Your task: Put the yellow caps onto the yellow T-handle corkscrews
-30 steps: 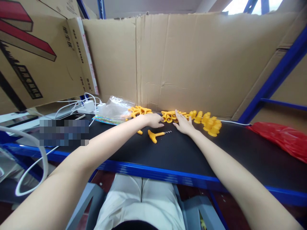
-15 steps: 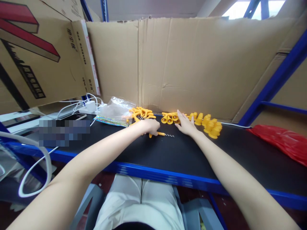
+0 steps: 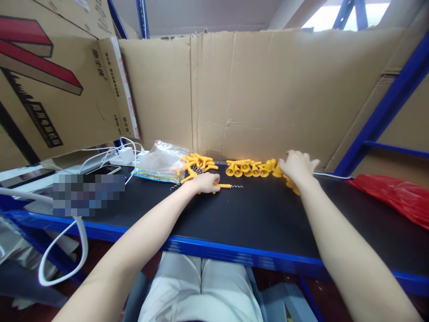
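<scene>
One left grip point(image 3: 207, 182) encloses corkscrew point(image 3: 225, 185); spread right grip point(image 3: 297, 164) by cups point(image 3: 277, 172).

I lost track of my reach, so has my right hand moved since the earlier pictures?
Yes. Your right hand has moved rightward, closer to the red bag, and is now by the standing yellow cups.
</scene>
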The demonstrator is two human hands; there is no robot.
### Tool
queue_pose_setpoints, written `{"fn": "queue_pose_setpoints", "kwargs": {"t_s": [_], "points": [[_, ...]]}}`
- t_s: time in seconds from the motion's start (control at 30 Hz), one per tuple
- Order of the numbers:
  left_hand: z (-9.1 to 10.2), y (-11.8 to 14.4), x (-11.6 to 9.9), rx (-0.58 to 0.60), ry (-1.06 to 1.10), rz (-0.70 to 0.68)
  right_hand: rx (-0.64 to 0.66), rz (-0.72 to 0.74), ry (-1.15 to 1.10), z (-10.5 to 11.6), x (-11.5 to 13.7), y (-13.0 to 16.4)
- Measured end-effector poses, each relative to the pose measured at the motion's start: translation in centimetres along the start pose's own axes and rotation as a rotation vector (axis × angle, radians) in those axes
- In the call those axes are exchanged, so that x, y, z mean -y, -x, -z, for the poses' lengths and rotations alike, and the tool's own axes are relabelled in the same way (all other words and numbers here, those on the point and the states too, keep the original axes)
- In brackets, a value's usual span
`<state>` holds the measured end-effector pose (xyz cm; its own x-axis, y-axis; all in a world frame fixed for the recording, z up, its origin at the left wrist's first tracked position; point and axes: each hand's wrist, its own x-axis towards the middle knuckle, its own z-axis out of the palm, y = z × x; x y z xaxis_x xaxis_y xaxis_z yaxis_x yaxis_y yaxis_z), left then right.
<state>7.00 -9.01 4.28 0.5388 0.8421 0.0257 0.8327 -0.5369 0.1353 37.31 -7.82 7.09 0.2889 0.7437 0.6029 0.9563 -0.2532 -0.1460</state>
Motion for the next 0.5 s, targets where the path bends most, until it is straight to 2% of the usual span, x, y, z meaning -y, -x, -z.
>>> {"fn": "queue_pose_setpoints", "kwargs": {"t_s": [0.23, 0.37, 0.5], "points": [[-0.4, 0.0, 0.0, -0.025, -0.015, -0.003, 0.311, -0.232, 0.121, 0.6, -2.2, -0.3], [-0.5, 0.1, 0.0, -0.032, -0.001, -0.007, 0.347, -0.299, 0.109, 1.2, -3.8, -0.8], [-0.4, 0.2, 0.0, -0.033, 0.007, -0.003, 0.342, -0.308, 0.18, 0.4, -6.8, -1.6]]}}
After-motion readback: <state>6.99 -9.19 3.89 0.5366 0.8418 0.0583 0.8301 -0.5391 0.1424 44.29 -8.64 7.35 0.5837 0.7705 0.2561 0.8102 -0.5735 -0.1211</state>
